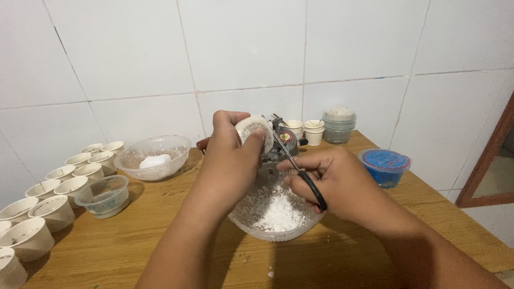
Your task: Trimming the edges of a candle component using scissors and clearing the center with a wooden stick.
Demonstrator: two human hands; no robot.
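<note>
My left hand (231,155) grips a round white chalky block (252,128), held up above a clear plastic bowl (273,217). My right hand (332,179) holds black-handled scissors (297,166), their blades pointing up against the white block. White powder and crumbs (276,208) lie heaped in the bowl under both hands. Just behind the hands, a small round grey device (284,142) with a red mark is partly hidden.
Several white paper cups (53,195) line the wooden table's (134,246) left side. A clear bowl with a white lump (154,158), a small clear tub (104,197), a blue-lidded tub (384,166), stacked clear containers (339,126) and small cups (314,131) stand around. A tiled wall rises behind.
</note>
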